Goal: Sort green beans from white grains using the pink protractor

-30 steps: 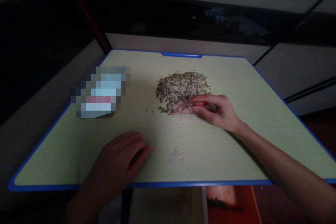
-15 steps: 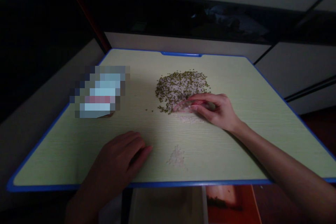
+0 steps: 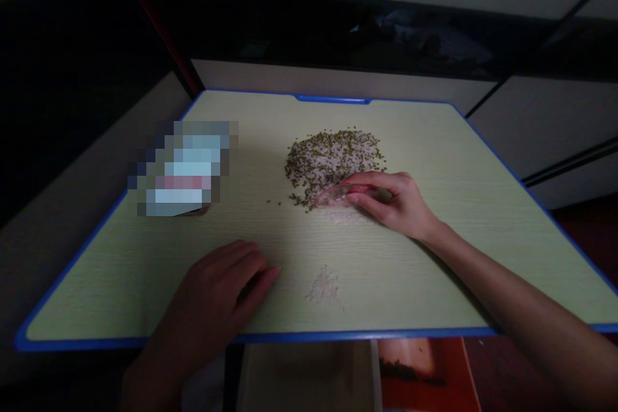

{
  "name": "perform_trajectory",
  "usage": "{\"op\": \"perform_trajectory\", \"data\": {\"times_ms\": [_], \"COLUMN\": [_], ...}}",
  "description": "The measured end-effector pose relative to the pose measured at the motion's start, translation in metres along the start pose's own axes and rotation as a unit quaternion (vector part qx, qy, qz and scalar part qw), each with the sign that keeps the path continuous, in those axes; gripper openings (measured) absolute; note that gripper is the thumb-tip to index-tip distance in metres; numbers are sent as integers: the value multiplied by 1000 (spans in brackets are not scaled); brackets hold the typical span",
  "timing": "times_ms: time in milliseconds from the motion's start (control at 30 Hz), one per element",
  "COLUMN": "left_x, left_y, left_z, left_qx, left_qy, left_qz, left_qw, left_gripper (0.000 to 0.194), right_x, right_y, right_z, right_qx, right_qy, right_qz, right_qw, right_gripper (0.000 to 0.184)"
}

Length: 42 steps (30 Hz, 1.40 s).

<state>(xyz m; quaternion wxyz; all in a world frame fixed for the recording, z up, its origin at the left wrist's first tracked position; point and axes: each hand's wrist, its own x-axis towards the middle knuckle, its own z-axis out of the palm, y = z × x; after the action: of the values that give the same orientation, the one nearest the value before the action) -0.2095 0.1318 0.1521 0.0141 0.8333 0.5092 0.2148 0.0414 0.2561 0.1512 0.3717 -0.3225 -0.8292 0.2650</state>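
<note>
My right hand (image 3: 396, 203) pinches a clear, pink-edged curved piece of plastic (image 3: 333, 193) between thumb and fingers; its exact kind is hard to make out. The plastic lies against the near edge of a mixed pile (image 3: 333, 154) of green beans and white rice-like grains. Just below it, a thin patch of white grains (image 3: 345, 215) is spread on the tabletop. My left hand (image 3: 226, 277) rests at the table's near left, thumb apart from its bent fingers, with nothing seen in it. Between the hands, nearer to me, lies a small heap of white grains (image 3: 324, 288).
A blue-edged, pale wood-grain table (image 3: 434, 270) spans the view. A pixelated phone-like object (image 3: 188, 167) stands at its left. Below the near edge are a pale container (image 3: 309, 376) and an orange container (image 3: 434, 373) with some dark green bits inside. Cabinet panels stand behind.
My right hand and the plastic piece have shifted slightly left along the pile's near edge. My left hand has stayed put.
</note>
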Motion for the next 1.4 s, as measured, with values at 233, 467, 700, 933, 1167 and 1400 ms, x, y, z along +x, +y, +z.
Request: {"op": "perform_trajectory", "data": {"times_ms": [233,467,700,933,1167,1400], "left_x": [-2,1,0,1,0,1], "left_y": [-2,-1,0,0,-1,0], "left_z": [1,1,0,0,1,0], "left_qx": [6,7,6,0,3,-2], "left_qy": [2,0,5,9,-2,3], "left_qz": [8,6,4,6,-2,-9], "left_qw": [1000,1000,1000,1000,1000,1000], "left_gripper": [26,28,28,28,27,29], "right_x": [0,0,1,0,-1,-8], "right_y": [0,1,-1,-4,-6,-11], "right_z": [1,0,1,0,-4,0], "right_qx": [1,5,15,62,70,126], "right_qy": [-4,-7,-27,-68,-112,-145], "right_qz": [-18,-32,-42,-59,-79,-53], "right_qw": [1000,999,999,994,988,980], "right_gripper": [22,18,16,16,19,18]}}
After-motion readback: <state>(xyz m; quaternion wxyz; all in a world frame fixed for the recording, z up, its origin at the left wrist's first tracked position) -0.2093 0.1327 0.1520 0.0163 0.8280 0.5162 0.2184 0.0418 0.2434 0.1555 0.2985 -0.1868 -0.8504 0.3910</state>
